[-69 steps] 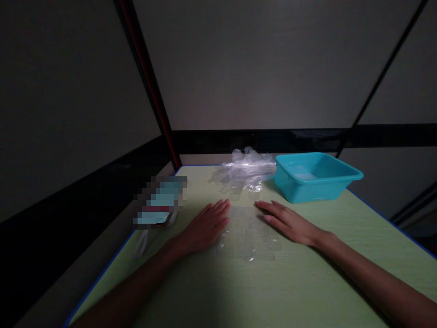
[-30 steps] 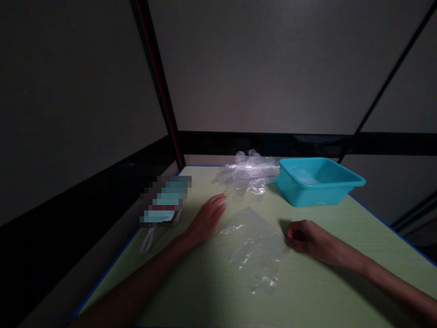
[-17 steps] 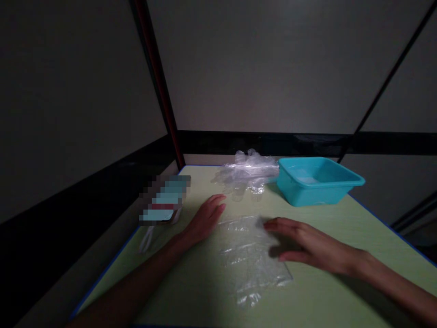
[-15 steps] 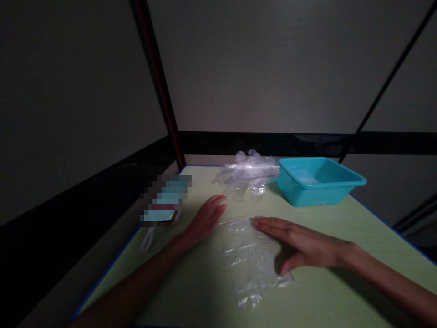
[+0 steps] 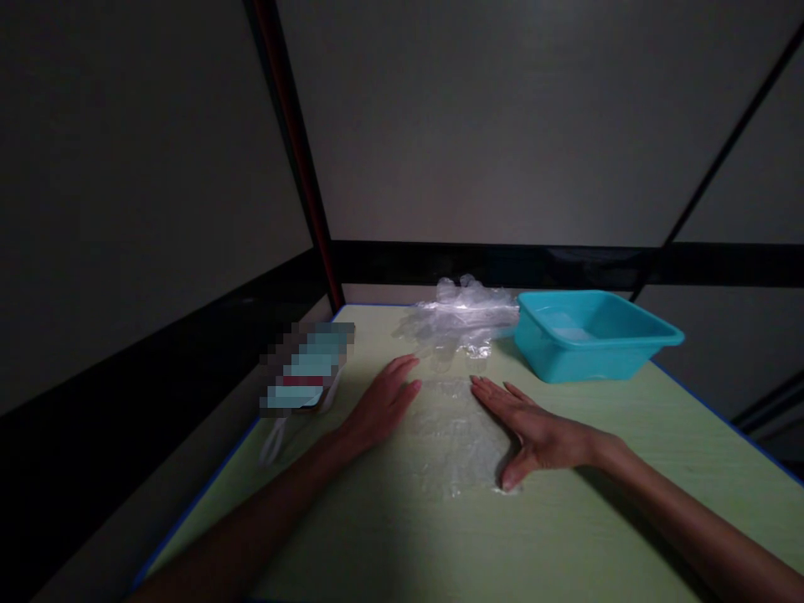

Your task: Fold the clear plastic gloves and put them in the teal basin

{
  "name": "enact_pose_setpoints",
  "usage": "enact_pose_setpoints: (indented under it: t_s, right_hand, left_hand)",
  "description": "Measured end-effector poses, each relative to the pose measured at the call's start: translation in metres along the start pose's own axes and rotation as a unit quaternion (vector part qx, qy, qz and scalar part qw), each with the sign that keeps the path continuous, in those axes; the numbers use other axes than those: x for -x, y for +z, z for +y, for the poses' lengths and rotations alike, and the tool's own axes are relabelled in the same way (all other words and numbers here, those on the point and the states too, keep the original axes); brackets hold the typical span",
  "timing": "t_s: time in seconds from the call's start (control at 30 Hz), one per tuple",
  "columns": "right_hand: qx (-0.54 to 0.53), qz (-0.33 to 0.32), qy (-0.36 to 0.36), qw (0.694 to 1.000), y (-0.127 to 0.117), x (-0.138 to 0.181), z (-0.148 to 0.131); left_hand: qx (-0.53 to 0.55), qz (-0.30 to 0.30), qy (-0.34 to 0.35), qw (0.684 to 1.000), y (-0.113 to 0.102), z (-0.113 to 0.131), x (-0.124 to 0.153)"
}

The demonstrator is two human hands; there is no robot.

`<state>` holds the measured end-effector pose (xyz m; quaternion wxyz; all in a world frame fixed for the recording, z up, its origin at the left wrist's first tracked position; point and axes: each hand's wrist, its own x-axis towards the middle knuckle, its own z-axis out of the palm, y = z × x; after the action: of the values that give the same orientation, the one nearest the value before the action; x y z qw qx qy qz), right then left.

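A thin, clear plastic piece (image 5: 458, 444) lies spread and lightly wrinkled on the table between my hands; its exact outline is faint, so I cannot tell if it is a glove. My right hand (image 5: 533, 431) rests on its right side, palm down, with fingers stretched out and thumb spread apart at the lower right corner. Beside the upper left edge is my left hand (image 5: 383, 404), fingers extended and thumb a little apart, holding nothing. Farther back sits a pile of clear disposable plastic gloves (image 5: 461, 314), some finger shapes showing.
A turquoise plastic basin (image 5: 584, 360) stands at the back right, touching or close to the glove pile. On the left lies a phone (image 5: 307, 368), partly pixelated, with a white strap (image 5: 272, 442). The pale green table (image 5: 327, 536) has blue edges and meets walls behind and at left.
The clear plastic piece has slid away from me and lies flatter. My right hand has moved forward and left with it, thumb spread wider. My left hand has barely moved.
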<state>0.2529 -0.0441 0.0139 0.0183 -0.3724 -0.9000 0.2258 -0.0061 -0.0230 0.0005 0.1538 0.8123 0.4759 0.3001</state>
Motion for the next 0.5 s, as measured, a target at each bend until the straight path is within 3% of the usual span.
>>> enact_pose_setpoints:
  t_s: [0.1, 0.23, 0.33, 0.5]
  right_hand:
    - [0.0, 0.052, -0.007, 0.999, -0.002, 0.0, -0.007]
    - [0.039, 0.152, 0.018, 0.988, 0.008, -0.007, -0.021]
    - [0.097, 0.174, 0.04, 0.979, 0.024, -0.015, -0.026]
    - [0.169, 0.184, 0.065, 0.966, 0.039, -0.019, -0.025]
  left_hand:
    - [-0.061, -0.031, 0.033, 0.997, 0.0, 0.018, 0.002]
    - [-0.13, -0.122, 0.147, 0.973, 0.011, 0.048, 0.001]
    - [-0.164, -0.169, 0.161, 0.959, 0.022, 0.057, -0.001]
    - [-0.176, -0.197, 0.144, 0.954, 0.03, 0.051, 0.0]
